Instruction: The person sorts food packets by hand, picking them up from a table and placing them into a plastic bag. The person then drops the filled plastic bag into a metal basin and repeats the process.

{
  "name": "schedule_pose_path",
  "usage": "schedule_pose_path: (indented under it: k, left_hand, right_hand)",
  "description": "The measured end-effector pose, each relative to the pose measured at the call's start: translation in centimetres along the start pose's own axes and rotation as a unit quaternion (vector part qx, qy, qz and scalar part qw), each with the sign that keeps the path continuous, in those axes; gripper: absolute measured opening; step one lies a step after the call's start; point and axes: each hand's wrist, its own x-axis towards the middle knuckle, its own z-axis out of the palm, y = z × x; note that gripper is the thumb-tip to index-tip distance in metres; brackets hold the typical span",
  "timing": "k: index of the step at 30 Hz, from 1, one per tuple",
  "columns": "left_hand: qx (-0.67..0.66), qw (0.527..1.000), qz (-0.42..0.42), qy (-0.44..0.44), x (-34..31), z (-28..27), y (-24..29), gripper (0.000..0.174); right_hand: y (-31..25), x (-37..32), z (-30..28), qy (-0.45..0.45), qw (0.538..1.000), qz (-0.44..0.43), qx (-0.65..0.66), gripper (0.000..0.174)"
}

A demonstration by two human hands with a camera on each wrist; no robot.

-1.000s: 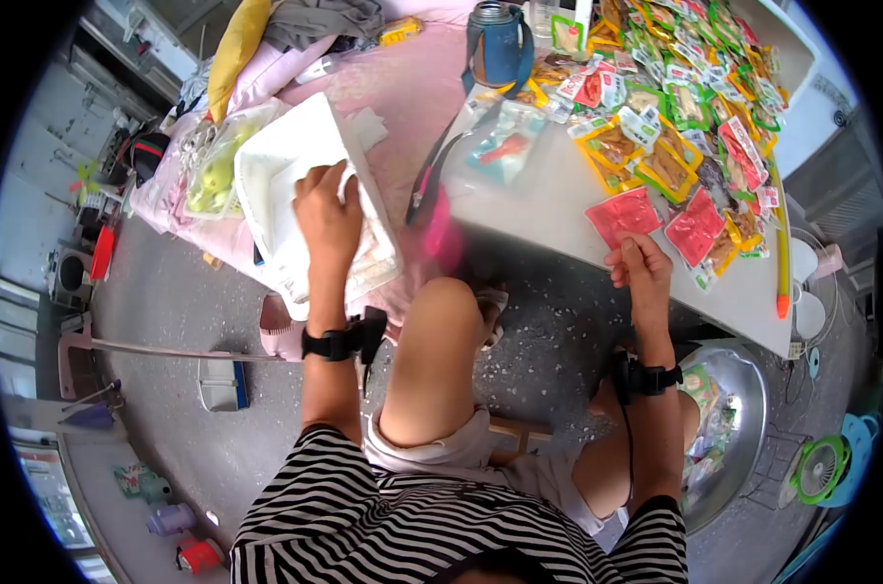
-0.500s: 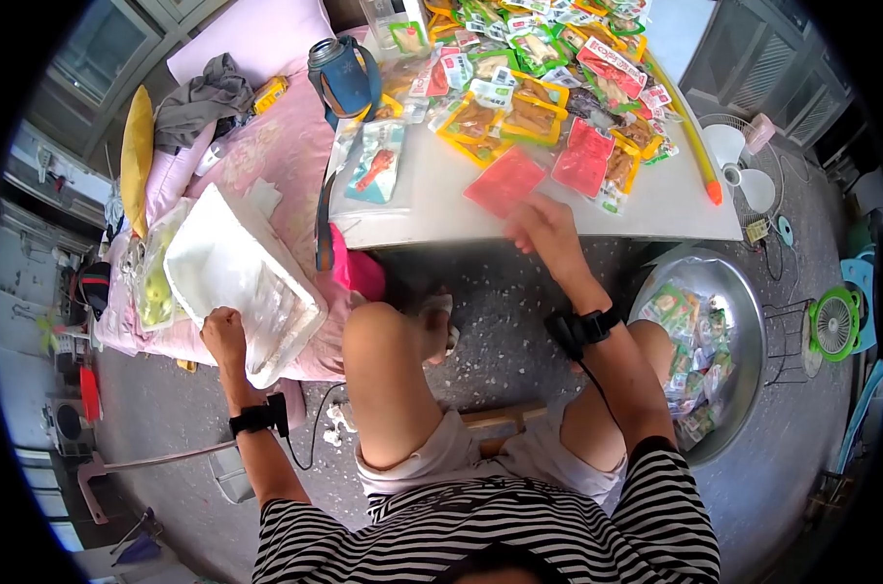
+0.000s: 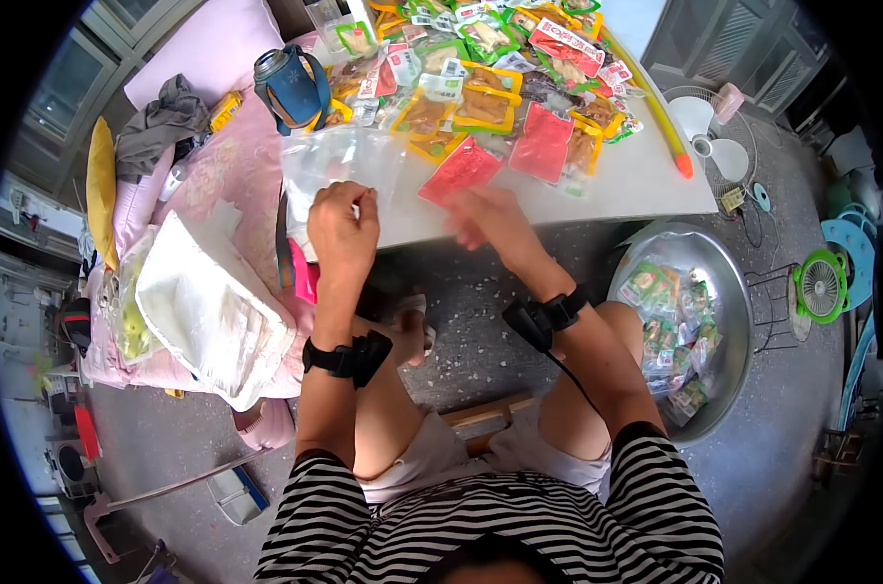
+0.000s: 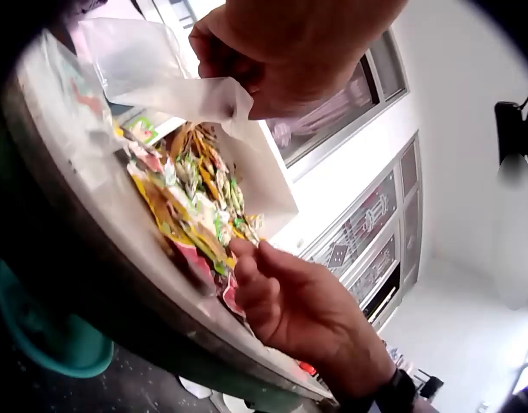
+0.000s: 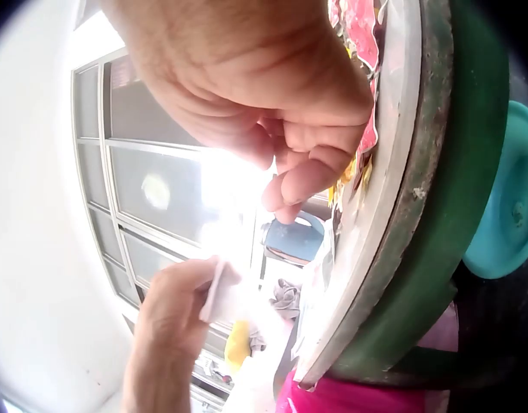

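Note:
My left hand (image 3: 344, 229) is over the table's near left edge, pinching a clear plastic bag (image 3: 329, 161). In the left wrist view the bag (image 4: 143, 64) hangs wrinkled from the curled fingers. My right hand (image 3: 495, 224), slightly blurred, hovers by the near edge with its fingers loosely bent and nothing between them. Just beyond it lies a red packet (image 3: 461, 170), with a second red packet (image 3: 541, 144) to its right. Yellow-edged food packets (image 3: 485, 97) are piled behind them.
A white foam box (image 3: 203, 302) with plastic bags inside stands on the pink bed at left. The blue flask (image 3: 290, 88) is at the table's left corner. On the floor at right, a metal basin (image 3: 733, 380) holds several packets. A yellow stick (image 3: 655, 112) lies along the table's right edge.
My left hand has left the foam box and moved right over the table, now with a plastic bag. My right hand stays near the red packet. The head view has turned right.

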Motion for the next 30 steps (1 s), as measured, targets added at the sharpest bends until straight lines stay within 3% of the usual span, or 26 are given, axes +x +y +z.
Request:
schedule_pose_path:
  k: [4,7,8,13,17,20,23,26,30]
  left_hand:
    - [-0.045,0.997,-0.052,-0.026,-3.3,4.4,-0.1,0.007]
    - [-0.107,0.991,-0.069,-0.031,-4.5,4.8,-0.3,0.006]
    - [-0.091,0.995,-0.036,-0.017,-4.6,5.1,-0.6,0.005]
    - [-0.104,0.992,-0.047,-0.05,-4.9,5.2,-0.5,0.007]
    - [-0.089,0.996,0.021,-0.003,-4.5,4.2,1.3,0.02]
    - [-0.081,0.995,0.032,-0.047,-5.0,4.3,1.4,0.031]
    - [-0.095,0.993,0.016,-0.073,-4.9,4.4,1.2,0.029]
    - [-0.207,0.965,-0.088,-0.138,-5.5,5.2,0.1,0.021]
    - [-0.425,0.833,-0.282,-0.215,-5.0,4.4,-0.1,0.013]
  right_hand:
    - [0.5,0.7,0.1,-0.007,0.994,0.103,0.027,0.041]
    - [0.6,1.2,0.2,-0.015,0.993,0.115,0.002,0.044]
    - [0.7,1.2,0.4,-0.015,0.995,0.101,-0.003,0.042]
    - [1.2,1.6,0.7,-0.015,0.998,0.044,-0.041,0.029]
    - [1.8,1.7,1.1,0.015,0.999,0.04,-0.026,0.02]
    - [1.9,1.6,1.5,0.043,0.999,0.028,-0.006,0.02]
    - [1.9,1.6,1.7,0.068,0.998,0.011,0.002,0.021]
    - [1.9,1.5,1.4,0.068,0.997,-0.007,-0.018,0.022]
    - [1.2,1.4,1.3,0.042,0.998,-0.015,-0.043,0.023]
